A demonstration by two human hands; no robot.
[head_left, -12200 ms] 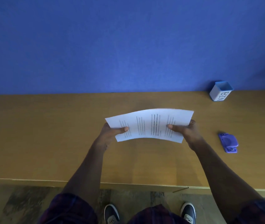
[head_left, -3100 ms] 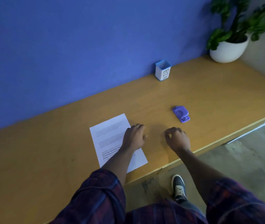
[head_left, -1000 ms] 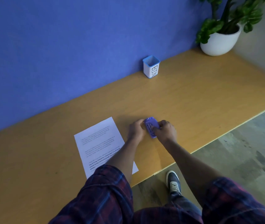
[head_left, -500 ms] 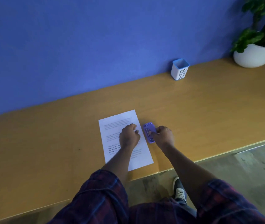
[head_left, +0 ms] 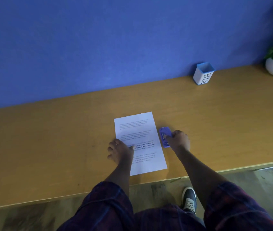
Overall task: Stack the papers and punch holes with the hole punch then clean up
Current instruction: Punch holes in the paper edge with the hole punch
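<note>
Your left hand (head_left: pixel 120 151) presses flat on the papers' (head_left: pixel 140 142) left edge; your right hand (head_left: pixel 179 140) grips the purple hole punch (head_left: pixel 165 136) at their 3 o'clock. At 1 o'clock a cup (head_left: pixel 203 74) reads "BIN". Wooden desk (head_left: pixel 49 139), blue wall (head_left: pixel 99 44).

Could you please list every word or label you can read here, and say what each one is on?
"BIN": on the white side of the cup, letters turned sideways.
Papers: printed paragraphs, mostly too small and blurred to read; one bold line seems to include "local traditions, and", not certain.
Punch: no legible text.
</note>
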